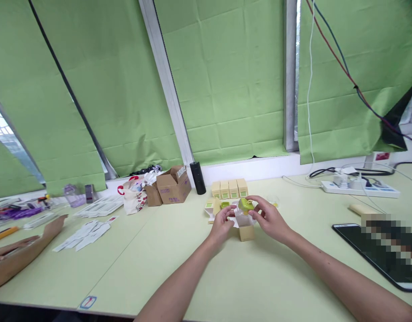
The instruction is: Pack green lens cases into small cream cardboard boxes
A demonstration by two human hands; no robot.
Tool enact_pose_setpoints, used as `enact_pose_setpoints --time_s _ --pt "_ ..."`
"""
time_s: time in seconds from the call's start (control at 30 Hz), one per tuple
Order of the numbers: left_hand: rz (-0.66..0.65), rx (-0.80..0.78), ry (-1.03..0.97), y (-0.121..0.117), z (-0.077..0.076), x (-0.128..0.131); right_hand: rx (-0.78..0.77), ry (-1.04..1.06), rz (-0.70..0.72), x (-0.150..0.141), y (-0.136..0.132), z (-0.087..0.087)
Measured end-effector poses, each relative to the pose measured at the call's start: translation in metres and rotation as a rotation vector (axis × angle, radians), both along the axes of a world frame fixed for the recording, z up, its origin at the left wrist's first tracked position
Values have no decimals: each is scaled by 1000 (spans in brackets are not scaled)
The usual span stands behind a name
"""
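Observation:
My left hand [222, 223] and my right hand [269, 218] meet over a small tan box [247, 232] that stands on the pale green table [152, 264]. Both pinch a white paper insert [242, 219] above the box. My right hand's fingers also hold a small green-topped jar [246, 205]. Just behind stands a row of several closed tan boxes [229, 188]. An opened box and a green lid [214, 207] lie to the left of my hands.
A black cylinder [198, 177], brown cartons [174, 184] and a printed bag [133, 195] stand at the back. White slips [85, 232] and trays lie left, where another person's arms [23, 250] rest. A power strip [360, 188] and a dark tablet [376, 250] are right.

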State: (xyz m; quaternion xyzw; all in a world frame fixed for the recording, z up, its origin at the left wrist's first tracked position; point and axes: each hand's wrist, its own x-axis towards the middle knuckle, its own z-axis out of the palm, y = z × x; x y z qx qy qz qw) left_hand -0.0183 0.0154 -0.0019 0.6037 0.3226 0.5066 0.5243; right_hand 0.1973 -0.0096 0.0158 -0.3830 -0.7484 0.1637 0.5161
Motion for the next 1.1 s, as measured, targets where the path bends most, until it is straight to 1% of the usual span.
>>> enact_pose_setpoints --time_s 0.23,0.47,0.7,0.9,1.1 --pt "-7 9 21 -2 3 -1 1 -72 3 4 5 -5" --pt "8 24 38 0 1 -2 45 -148 7 2 2 -5" --pt "19 26 34 -1 1 -1 -17 -184 29 -1 -5 -3" --pt "26 26 44 -4 3 -1 -31 -183 50 -2 -9 -1" --pt "36 26 53 -2 0 -1 -23 -196 63 -4 -12 0"
